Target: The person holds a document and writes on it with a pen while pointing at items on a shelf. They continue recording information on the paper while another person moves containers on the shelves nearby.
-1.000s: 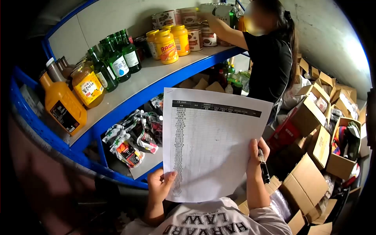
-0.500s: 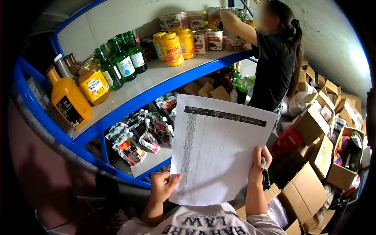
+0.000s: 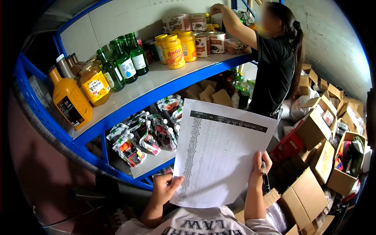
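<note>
A printed paper sheet [image 3: 231,156] with a dark header row and a long column of small text is held up in front of me. My left hand [image 3: 166,187] pinches its lower left edge between thumb and fingers. At the right edge, my right hand [image 3: 260,167] grips the sheet and also holds a black pen [image 3: 265,178], which points downward along the outside of the paper. Beyond the sheet, pouches with white caps [image 3: 149,135] lie on the lower shelf.
A blue-framed shelf [image 3: 156,96] carries green bottles [image 3: 126,64], a Ragu jar [image 3: 173,51], an orange jug [image 3: 70,100] and brown-and-white cans [image 3: 202,44]. A co-worker in black [image 3: 274,70] stands at its right end, arm raised over it. Open cardboard boxes [image 3: 303,196] crowd the right side.
The co-worker's hand has risen from among the goods on the upper shelf. The paper has shifted and tilted slightly in my hands; both keep their hold.
</note>
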